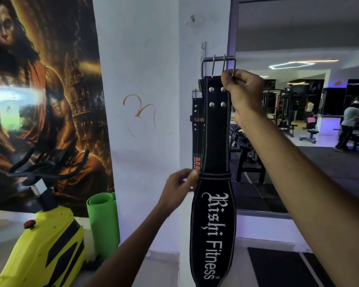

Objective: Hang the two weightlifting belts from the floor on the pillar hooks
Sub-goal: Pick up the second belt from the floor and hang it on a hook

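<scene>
Black belt (214, 214) hanging upright against the white pillar (141, 121), buckle (218, 66) at top, level with the metal hook strip (203, 52) on the pillar's right edge. Cannot tell whether buckle is seated on a hook. White lettering running down the wide lower part.

Right hand (244, 91) at belt's top right, fist closed, fingers pinched on the buckle's right side, just above the four rivets. Arm coming in from lower right.

Left hand (179, 186) lower down, at belt's left edge where the narrow strap widens; thumb and fingertips pinched on that edge, rest of fingers curled. Arm coming up from bottom centre.

Belt thus between the two hands: right above, left below and to the left.

Second belt (197, 129), black with orange print, hanging behind and left of the first, flat to the pillar's right edge, its own buckle visible lower than the first one. Neither hand on it.

Orange scribble mid pillar. Green mat (103, 220) rolled, standing at pillar's lower left. Yellow bike (44, 245) bottom left, in front of a poster (39, 79). Mirror (309, 100) right of pillar.
</scene>
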The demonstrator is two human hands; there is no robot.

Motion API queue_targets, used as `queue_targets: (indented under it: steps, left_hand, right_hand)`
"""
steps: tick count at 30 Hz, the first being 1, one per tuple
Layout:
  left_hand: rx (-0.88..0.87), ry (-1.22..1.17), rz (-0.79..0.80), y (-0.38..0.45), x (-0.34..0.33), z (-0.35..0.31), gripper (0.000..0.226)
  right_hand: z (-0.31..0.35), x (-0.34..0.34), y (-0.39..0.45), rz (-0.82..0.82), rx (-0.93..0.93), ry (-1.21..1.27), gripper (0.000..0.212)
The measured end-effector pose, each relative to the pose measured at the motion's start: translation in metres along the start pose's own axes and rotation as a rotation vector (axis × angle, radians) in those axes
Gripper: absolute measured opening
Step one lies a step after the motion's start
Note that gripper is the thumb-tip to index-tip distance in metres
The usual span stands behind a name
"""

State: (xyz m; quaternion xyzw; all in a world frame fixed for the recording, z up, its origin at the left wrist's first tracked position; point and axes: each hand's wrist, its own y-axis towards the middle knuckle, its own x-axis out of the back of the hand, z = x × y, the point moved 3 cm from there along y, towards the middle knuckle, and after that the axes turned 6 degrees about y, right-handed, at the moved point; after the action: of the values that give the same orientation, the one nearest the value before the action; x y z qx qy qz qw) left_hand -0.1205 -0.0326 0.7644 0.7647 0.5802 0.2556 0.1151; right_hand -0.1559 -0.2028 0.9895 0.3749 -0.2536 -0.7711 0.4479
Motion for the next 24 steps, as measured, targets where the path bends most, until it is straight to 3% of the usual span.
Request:
queue_targets:
  steps: [6,9,12,15,18,24]
  left_hand:
    - [-0.289,-0.009,-0.407,0.054,0.038,-0.105,0.011]
    - [-0.461,0.043,-0.477,0.072,0.043,-0.153,0.008]
    - [-0.517,0.166,-0.438,0.086,0.038,-0.179,0.018]
    - [-0.407,0.101,-0.322,0.099,0.034,-0.18,0.029]
    - [-0.338,-0.03,-0.242,0.102,0.032,-0.173,0.018]
    - [-0.435,0.028,-0.244,0.099,0.014,-0.164,0.019]
  right_hand:
    - [0.006,0.0,-0.018,-0.03,0.041,-0.023,0.033]
    - [0.005,-0.001,-0.024,0.007,0.088,-0.086,0.033]
    - [0.002,-0.002,-0.028,0.033,0.101,-0.113,0.025]
    - [-0.002,-0.002,-0.03,0.054,0.118,-0.156,0.028]
    - [-0.009,0.003,-0.026,0.084,0.076,-0.164,0.027]
    - [-0.018,0.019,-0.024,0.147,0.024,-0.118,0.018]
